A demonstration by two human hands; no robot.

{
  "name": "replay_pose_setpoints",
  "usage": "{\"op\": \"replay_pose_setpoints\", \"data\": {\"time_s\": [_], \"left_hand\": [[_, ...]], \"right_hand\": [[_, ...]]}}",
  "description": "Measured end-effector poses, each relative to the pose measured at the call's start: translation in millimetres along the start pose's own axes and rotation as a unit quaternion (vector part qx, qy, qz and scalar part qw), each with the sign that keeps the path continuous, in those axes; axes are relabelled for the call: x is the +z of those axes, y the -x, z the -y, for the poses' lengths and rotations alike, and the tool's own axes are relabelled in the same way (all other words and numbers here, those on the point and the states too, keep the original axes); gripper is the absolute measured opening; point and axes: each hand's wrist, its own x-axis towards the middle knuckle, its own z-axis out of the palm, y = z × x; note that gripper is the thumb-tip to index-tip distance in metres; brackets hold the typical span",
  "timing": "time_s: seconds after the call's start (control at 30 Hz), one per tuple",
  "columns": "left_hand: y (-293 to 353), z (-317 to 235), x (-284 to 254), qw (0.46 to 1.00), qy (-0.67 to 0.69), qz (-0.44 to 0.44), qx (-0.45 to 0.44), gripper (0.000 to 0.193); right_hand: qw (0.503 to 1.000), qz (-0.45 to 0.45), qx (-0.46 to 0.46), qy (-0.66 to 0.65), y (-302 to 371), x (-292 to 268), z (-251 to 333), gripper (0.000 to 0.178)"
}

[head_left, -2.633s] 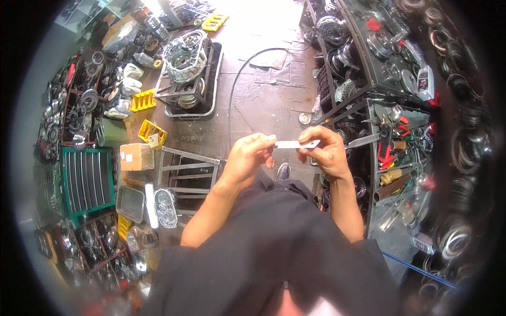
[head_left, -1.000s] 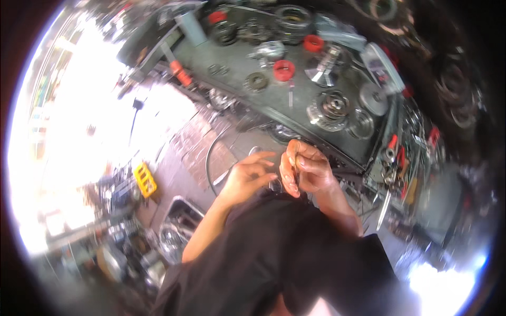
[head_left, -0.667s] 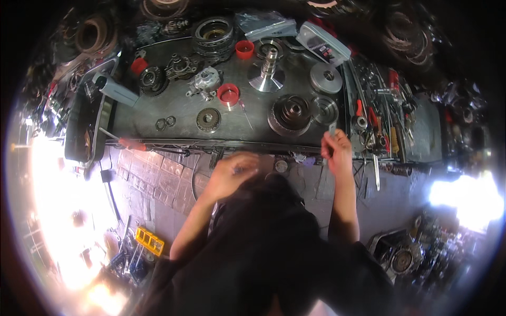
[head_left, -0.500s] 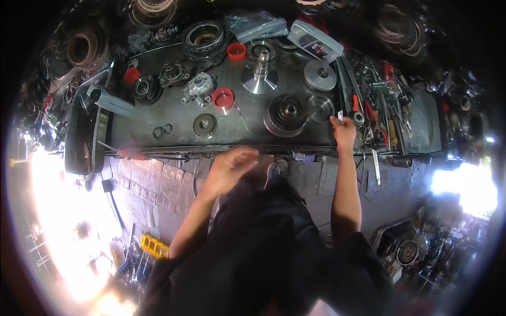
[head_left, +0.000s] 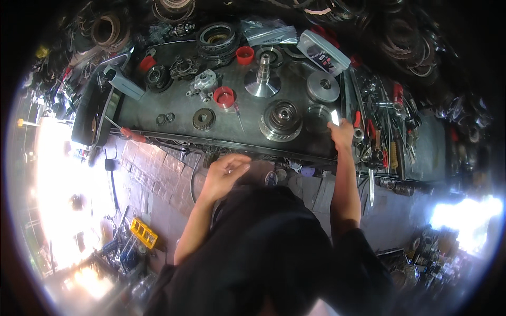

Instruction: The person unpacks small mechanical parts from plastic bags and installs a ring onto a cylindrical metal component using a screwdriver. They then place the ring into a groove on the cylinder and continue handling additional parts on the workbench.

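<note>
My right hand (head_left: 342,134) is closed over the right part of the bench, and a small bright flat piece (head_left: 335,117) sticks up from its fingers; its kind is hard to make out. Just left of that hand lies a shallow round metal part (head_left: 318,118). A stacked gear drum (head_left: 281,121) stands farther left. My left hand (head_left: 226,173) hovers in front of the bench edge, fingers loosely curved and thumb apart, with nothing in it. Beyond stand a shaft with a conical disc (head_left: 263,81) and a thick metal disc (head_left: 322,86).
Two red cups (head_left: 224,97), a screwdriver (head_left: 240,119), a toothed ring (head_left: 203,119) and a cast housing (head_left: 203,84) sit on the dark bench (head_left: 174,142). Many hand tools crowd its right side. A red-handled screwdriver (head_left: 133,135) projects over the front edge at left.
The whole view has tilted, so the bench now slopes down toward the right. The bright piece in my right hand shows more. My left hand keeps its loose curve before the bench.
</note>
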Motion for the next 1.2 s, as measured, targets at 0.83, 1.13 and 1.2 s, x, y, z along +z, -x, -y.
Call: {"op": "replay_pose_setpoints", "data": {"time_s": [0.83, 1.13, 1.2], "left_hand": [[60, -48, 105, 0.929, 0.338, 0.066, 0.135, 0.048], [110, -55, 22, 0.836, 0.512, 0.099, 0.171, 0.068], [121, -59, 2, 0.844, 0.516, 0.081, 0.12, 0.079]], "right_hand": [[0.659, 0.313, 0.171, -0.662, 210, -95, 120, 0.019], [0.666, 0.41, 0.163, -0.602, 297, -56, 203, 0.017], [0.728, 0.423, 0.08, -0.534, 310, -51, 217, 0.011]]}}
